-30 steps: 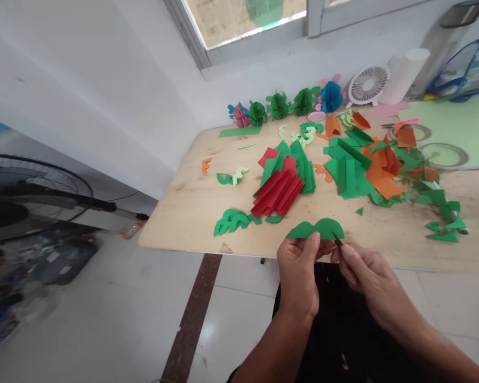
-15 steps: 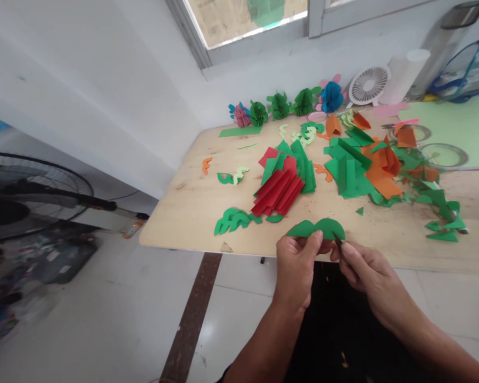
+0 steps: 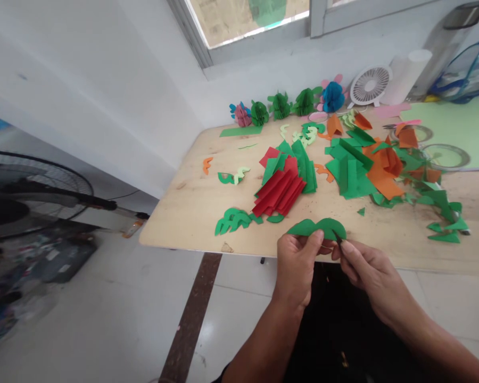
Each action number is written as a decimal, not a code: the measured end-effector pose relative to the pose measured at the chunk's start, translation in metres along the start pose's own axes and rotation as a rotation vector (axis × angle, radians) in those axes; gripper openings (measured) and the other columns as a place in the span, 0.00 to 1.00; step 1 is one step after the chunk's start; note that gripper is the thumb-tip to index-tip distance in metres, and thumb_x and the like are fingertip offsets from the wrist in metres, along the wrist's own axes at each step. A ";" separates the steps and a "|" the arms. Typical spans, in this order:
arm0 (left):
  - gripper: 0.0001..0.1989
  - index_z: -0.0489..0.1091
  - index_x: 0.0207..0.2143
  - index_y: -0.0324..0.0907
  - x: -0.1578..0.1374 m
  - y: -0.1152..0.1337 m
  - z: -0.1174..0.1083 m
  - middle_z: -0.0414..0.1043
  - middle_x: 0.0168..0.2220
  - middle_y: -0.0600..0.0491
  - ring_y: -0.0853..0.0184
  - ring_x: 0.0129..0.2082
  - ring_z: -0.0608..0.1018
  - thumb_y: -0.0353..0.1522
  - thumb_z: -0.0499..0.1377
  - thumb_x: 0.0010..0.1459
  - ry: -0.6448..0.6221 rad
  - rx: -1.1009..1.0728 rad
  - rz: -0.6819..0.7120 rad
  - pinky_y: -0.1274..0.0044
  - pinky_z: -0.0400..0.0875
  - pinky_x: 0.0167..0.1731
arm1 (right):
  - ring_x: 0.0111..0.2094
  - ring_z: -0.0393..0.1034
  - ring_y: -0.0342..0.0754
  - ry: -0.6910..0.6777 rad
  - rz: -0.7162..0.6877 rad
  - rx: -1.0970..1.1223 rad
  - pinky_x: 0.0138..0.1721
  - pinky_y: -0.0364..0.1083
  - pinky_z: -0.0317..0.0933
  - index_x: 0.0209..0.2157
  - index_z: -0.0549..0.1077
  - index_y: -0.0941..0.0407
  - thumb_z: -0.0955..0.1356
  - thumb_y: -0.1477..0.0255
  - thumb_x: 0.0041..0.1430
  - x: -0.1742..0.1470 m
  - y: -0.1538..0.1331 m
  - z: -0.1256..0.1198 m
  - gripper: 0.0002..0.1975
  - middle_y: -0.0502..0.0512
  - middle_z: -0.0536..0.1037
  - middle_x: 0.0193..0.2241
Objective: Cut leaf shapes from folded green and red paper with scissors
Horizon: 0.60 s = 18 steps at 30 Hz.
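Note:
A green paper piece point(image 3: 317, 228) with a scalloped upper edge is pinched between the thumb and fingers of my left hand point(image 3: 297, 260), just over the table's front edge. My right hand point(image 3: 365, 266) is closed around small dark scissors point(image 3: 338, 238), whose blades lie against the right end of the paper. Most of the scissors' handles is hidden by my fingers. Left of my hands lies a small heap of cut green wavy pieces point(image 3: 233, 221). Beyond them sits a stack of folded red paper point(image 3: 279, 191) over folded green sheets point(image 3: 305, 167).
Folded green paper point(image 3: 349, 173), orange paper point(image 3: 385, 170) and green scraps point(image 3: 443, 207) cover the table's right side. Tape rolls point(image 3: 447, 155) lie there too. Paper honeycomb figures point(image 3: 280, 105) and a small white fan point(image 3: 370, 86) stand along the wall.
Hardly anything differs. The whole view has shifted very slightly; both hands keep their hold on the green paper and the scissors.

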State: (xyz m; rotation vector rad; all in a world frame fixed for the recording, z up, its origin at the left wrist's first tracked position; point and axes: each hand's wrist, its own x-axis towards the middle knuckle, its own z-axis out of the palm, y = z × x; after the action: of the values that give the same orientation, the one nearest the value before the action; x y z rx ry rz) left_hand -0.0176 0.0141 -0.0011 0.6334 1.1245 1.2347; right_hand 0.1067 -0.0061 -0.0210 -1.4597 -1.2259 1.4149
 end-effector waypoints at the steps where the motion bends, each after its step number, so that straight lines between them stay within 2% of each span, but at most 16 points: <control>1: 0.07 0.75 0.25 0.37 0.000 0.000 0.000 0.76 0.21 0.51 0.69 0.23 0.77 0.32 0.62 0.51 0.001 0.005 -0.001 0.77 0.71 0.30 | 0.18 0.46 0.41 -0.002 -0.003 -0.009 0.19 0.44 0.42 0.23 0.68 0.56 0.60 0.53 0.61 0.000 0.000 0.000 0.23 0.43 0.54 0.14; 8: 0.07 0.75 0.24 0.36 0.003 0.005 -0.003 0.76 0.22 0.50 0.70 0.22 0.76 0.32 0.62 0.51 -0.064 0.066 -0.001 0.78 0.71 0.28 | 0.17 0.47 0.41 0.003 0.007 -0.024 0.19 0.43 0.42 0.23 0.68 0.56 0.61 0.52 0.60 0.000 -0.003 -0.002 0.23 0.43 0.55 0.14; 14: 0.08 0.74 0.25 0.36 0.004 0.007 -0.003 0.75 0.22 0.50 0.69 0.22 0.76 0.34 0.62 0.49 -0.056 0.068 -0.015 0.77 0.71 0.28 | 0.17 0.48 0.41 -0.027 -0.015 -0.058 0.19 0.43 0.44 0.22 0.68 0.56 0.61 0.54 0.61 0.004 -0.004 -0.005 0.23 0.43 0.54 0.14; 18: 0.08 0.70 0.26 0.38 0.007 0.006 -0.007 0.74 0.22 0.53 0.69 0.22 0.77 0.34 0.64 0.47 -0.020 0.033 -0.014 0.77 0.71 0.28 | 0.17 0.49 0.41 -0.042 -0.019 -0.081 0.19 0.43 0.45 0.22 0.70 0.55 0.61 0.54 0.61 0.005 -0.004 -0.009 0.22 0.44 0.56 0.14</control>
State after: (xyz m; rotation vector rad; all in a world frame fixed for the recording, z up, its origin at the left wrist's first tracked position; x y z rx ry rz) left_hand -0.0269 0.0208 -0.0004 0.6608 1.1326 1.1972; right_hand 0.1144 0.0010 -0.0180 -1.4750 -1.3340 1.4041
